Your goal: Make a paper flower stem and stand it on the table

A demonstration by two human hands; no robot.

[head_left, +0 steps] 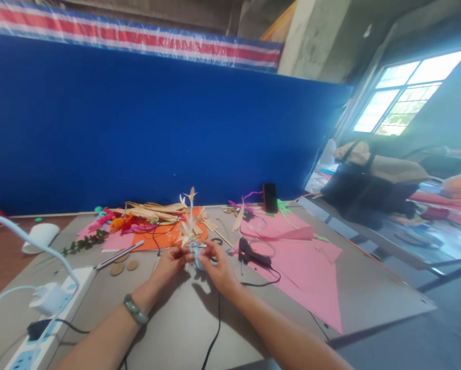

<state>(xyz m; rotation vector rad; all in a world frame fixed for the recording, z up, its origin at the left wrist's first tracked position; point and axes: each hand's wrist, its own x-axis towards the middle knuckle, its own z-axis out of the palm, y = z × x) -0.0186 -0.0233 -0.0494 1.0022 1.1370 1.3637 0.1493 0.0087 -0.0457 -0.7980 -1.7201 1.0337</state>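
Note:
Both my hands meet at the middle of the table around a small handmade flower stalk with pale, straw-coloured petals and a light blue stem. My left hand pinches it low on its left side. From the right, my right hand closes its fingers on the light blue lower part. The fingers partly hide that part, so its exact form is unclear. Just right of my right hand lies a black hot glue gun with its cord. Behind the flower is an orange sheet.
Pink sheets cover the table's right side, with a phone upright behind them. Dried husk strips and colourful fuzzy pieces lie at the back. A power strip, wooden discs and a white cup are left.

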